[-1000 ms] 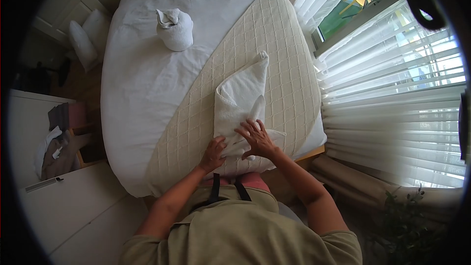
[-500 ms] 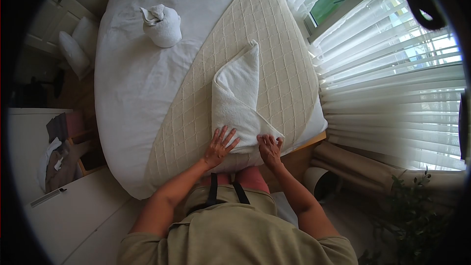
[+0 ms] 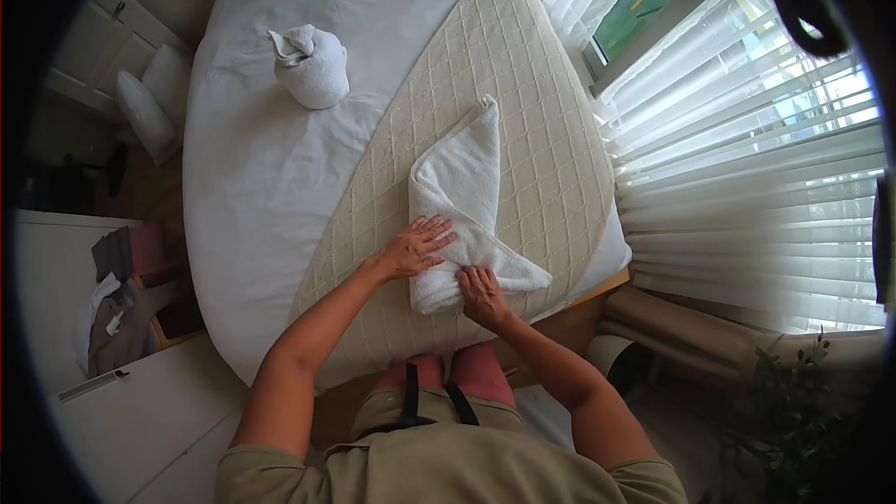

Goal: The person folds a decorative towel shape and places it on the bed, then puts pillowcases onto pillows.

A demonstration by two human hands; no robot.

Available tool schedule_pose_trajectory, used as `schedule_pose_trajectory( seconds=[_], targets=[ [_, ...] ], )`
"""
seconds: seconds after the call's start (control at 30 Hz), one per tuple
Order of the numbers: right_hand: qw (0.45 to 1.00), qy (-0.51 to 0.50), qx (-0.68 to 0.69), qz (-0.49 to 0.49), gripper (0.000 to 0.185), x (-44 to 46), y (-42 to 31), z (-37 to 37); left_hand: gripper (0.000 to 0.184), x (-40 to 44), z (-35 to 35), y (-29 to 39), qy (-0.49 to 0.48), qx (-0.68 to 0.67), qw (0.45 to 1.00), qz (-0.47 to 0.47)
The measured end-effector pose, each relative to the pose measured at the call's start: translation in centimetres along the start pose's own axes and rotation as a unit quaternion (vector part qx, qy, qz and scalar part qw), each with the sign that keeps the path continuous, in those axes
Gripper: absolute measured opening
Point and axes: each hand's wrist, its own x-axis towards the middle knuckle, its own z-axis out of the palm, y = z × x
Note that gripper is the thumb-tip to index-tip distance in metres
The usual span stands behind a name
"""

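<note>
With 12 o'clock at the top of the view, the white-covered bed fills the middle, and the sheer curtains hang at 3 o'clock from it. The cream throw, patterned with raised diamonds, lies diagonally over the bed's right side. On the throw, near the bed edge closest to the person, lies the folded towel, its narrow tip toward 12 to 1 o'clock and a flat corner pointing to 4 o'clock. Between 10 and 11 o'clock from it, the rolled towel bundle sits on the white bedding. The left hand is open, palm down, fingers spread over the folded towel's 8 o'clock side. The right hand is partly closed, its curled fingers touching the cloth near 6 o'clock; whether they pinch it, I cannot tell.
</note>
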Motion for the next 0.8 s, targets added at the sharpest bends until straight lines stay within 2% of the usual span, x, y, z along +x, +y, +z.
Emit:
schedule_pose_trajectory(
  seconds=[0.03,0.1,0.13,0.2,0.23,0.3,0.33,0.37,0.4,0.43,0.47,0.53,0.57,0.6,0.63,0.67,0.73,0.77,0.8],
  targets=[
    [1.0,0.0,-0.001,0.001,0.037,0.7,0.2,-0.1,0.043,0.8,0.8,-0.6,0.0,0.0,1.0,0.001],
    [0.98,-0.174,0.066,0.066,0.041,2.0,1.1,-0.3,0.042,2.3,2.7,-1.0,0.016,-0.067,0.997,0.019],
    [0.979,-0.179,0.066,0.067,0.041,3.1,1.9,-0.4,0.042,2.6,3.0,-1.2,0.017,-0.072,0.997,0.017],
    [0.954,-0.285,0.061,0.069,0.049,6.3,3.9,-0.4,0.037,3.3,3.1,-2.0,-0.002,-0.125,0.992,0.012],
    [0.954,-0.286,0.062,0.068,0.049,8.0,4.8,-0.8,0.037,3.4,3.2,-2.7,-0.002,-0.126,0.992,0.01],
    [0.916,-0.376,0.133,0.036,0.048,10.7,6.2,-1.1,0.033,3.0,3.5,-3.7,0.004,-0.247,0.969,0.007],
    [0.906,-0.393,0.145,0.063,0.047,11.6,6.7,-0.5,0.033,2.9,3.1,-3.7,0.003,-0.25,0.968,0.002],
    [0.886,-0.439,0.145,0.042,0.044,12.4,7.6,-0.2,0.032,2.8,2.4,-3.8,-0.004,-0.405,0.911,-0.073],
    [0.863,-0.483,0.145,0.021,0.042,13.0,8.0,-0.5,0.032,2.7,1.4,-3.6,-0.009,-0.547,0.824,-0.147],
    [0.858,-0.465,0.212,0.053,0.041,13.1,8.5,0.3,0.039,1.9,0.4,-3.2,-0.005,-0.55,0.82,-0.161],
    [0.857,-0.466,0.213,0.051,0.041,13.1,9.4,0.8,0.039,1.2,-0.2,-2.1,-0.003,-0.549,0.82,-0.163],
    [0.823,-0.508,0.252,0.003,0.027,13.7,9.9,0.6,0.046,-0.8,-0.2,0.3,0.125,-0.304,0.939,-0.103],
    [0.823,-0.509,0.252,0.002,0.027,13.9,10.0,0.7,0.046,-0.9,0.2,1.1,0.125,-0.304,0.939,-0.104],
    [0.772,-0.541,0.299,0.149,0.026,14.3,10.0,1.0,0.045,-0.7,0.7,1.7,0.182,-0.249,0.944,-0.119],
    [0.698,-0.559,0.338,0.293,0.026,14.3,10.0,1.2,0.044,-0.6,1.1,2.1,0.237,-0.195,0.942,-0.134],
    [0.699,-0.562,0.335,0.291,0.026,14.2,10.1,1.2,0.044,-0.5,1.1,1.7,0.241,-0.195,0.941,-0.136],
    [0.743,-0.471,0.383,0.282,0.027,14.0,9.4,-0.1,0.034,-0.2,1.0,-0.2,0.168,-0.214,0.93,-0.249],
    [0.784,-0.424,0.353,0.286,0.038,13.9,8.8,-1.2,0.03,-0.1,1.6,-1.4,0.219,-0.211,0.928,-0.216],
    [0.819,-0.376,0.322,0.29,0.048,13.8,6.8,-3.7,0.03,-0.1,2.0,-2.1,0.22,-0.211,0.927,-0.217]
  ],
)
